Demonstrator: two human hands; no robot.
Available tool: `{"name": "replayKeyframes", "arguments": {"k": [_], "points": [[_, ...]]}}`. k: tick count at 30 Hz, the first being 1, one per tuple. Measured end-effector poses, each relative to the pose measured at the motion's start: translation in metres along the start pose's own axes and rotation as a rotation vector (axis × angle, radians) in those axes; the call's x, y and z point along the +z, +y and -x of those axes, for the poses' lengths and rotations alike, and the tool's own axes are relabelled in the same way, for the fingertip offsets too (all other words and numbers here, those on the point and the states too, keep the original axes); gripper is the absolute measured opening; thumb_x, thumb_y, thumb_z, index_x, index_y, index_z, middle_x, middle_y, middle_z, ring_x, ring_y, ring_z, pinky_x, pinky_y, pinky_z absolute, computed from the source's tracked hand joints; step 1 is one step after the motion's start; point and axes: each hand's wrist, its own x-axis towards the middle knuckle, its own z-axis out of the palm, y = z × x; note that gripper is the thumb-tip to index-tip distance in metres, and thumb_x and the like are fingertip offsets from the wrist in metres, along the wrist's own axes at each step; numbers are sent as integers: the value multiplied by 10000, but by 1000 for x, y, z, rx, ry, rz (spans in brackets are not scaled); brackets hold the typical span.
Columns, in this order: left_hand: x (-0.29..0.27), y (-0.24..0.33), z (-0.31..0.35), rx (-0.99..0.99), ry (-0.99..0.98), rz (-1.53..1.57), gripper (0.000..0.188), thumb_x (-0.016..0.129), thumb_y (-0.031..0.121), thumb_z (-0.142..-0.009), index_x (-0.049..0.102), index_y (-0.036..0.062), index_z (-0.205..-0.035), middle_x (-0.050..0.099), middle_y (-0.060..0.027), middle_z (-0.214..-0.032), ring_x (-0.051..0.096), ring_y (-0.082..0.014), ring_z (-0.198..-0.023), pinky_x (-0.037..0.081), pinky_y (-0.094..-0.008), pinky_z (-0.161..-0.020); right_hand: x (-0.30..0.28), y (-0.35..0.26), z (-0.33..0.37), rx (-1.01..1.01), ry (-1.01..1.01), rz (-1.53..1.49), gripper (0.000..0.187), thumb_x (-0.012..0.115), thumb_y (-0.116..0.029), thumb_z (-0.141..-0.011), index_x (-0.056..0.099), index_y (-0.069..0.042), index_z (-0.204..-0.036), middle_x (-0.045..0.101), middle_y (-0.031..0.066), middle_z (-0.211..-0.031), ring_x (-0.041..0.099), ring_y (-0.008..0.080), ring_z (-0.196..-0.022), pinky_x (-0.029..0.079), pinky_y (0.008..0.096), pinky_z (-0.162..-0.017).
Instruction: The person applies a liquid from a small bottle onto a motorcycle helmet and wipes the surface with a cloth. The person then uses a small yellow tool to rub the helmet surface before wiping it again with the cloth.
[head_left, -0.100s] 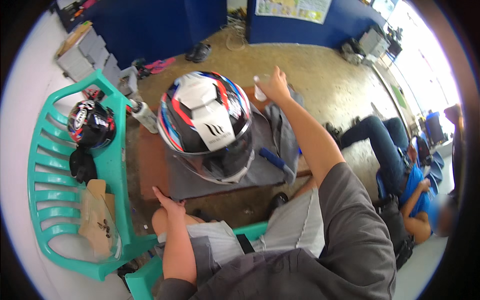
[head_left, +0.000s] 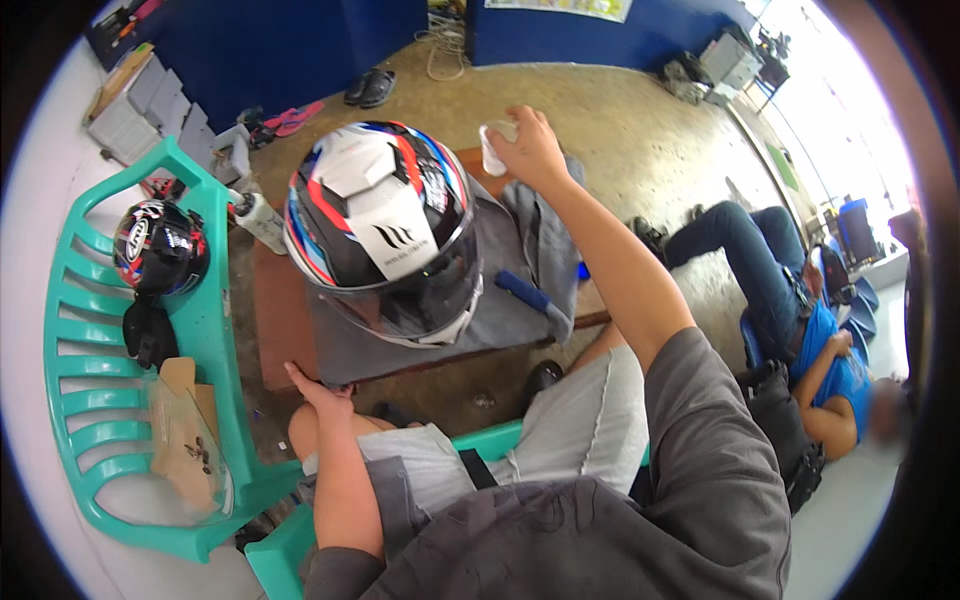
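Observation:
A full-face helmet [head_left: 385, 230], white, black, red and blue with a dark visor, sits on a grey cloth [head_left: 400, 362] over a low brown table [head_left: 285, 335]. Beyond the helmet's right side, my right hand [head_left: 535, 152] holds a small whitish cup [head_left: 492, 150] above the table's far end. The cup's contents cannot be made out. My left hand [head_left: 325, 400] is at the table's near left corner with fingers outstretched, holding nothing visible. A dark blue brush-like tool [head_left: 523, 291] lies on the cloth right of the helmet.
At left, a green plastic chair [head_left: 215, 370] bears a smaller black patterned helmet [head_left: 160, 247], a black pouch [head_left: 150, 332] and cardboard [head_left: 190, 440]. A white bottle [head_left: 260, 222] stands by the table's left side. A seated person [head_left: 765, 280] is at right. Slippers [head_left: 372, 88] lie on the floor.
The whole view has shifted, so the table and helmet appear farther left and higher. The cup in my right hand looks more tilted. My left hand stays at the table corner.

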Motion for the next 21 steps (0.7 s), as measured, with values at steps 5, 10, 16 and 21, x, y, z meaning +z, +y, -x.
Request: {"name": "replayKeyframes", "arguments": {"k": [5,10,16,21], "points": [[7,-6,8,23,-15,-19,1168,581,949,-822,334,211,-1693,385,-93,-1725,376,-376,-1543,295,-634,-1218,-36,18,105,-171,-472,198,290,742,-318,-947,723,-42,-1033,764,210,-1005,751,411,-995,600,518,-873],[10,5,14,-100,-15,21,1187,578,944,-829,314,188,-1706,368,-121,-1736,358,-384,-1562,243,-635,-1261,-28,44,186,-150,-657,396,443,810,-329,-917,637,-30,-1195,711,180,-1179,686,402,-1189,578,505,-988],[33,25,61,-140,-113,-44,999,549,736,-1009,250,110,-1728,270,-151,-1787,274,-375,-1619,176,-633,-1295,-29,52,217,-186,-344,215,387,802,-205,-904,597,-43,-1188,690,163,-1117,670,377,-1094,563,477,-944],[38,-20,151,509,111,-396,796,634,476,-1078,321,64,-1683,329,-140,-1739,359,-353,-1570,231,-545,-1301,-58,47,255,-87,-119,-104,380,811,-188,-903,622,-48,-1201,698,151,-1081,671,367,-1052,548,472,-912]]}}
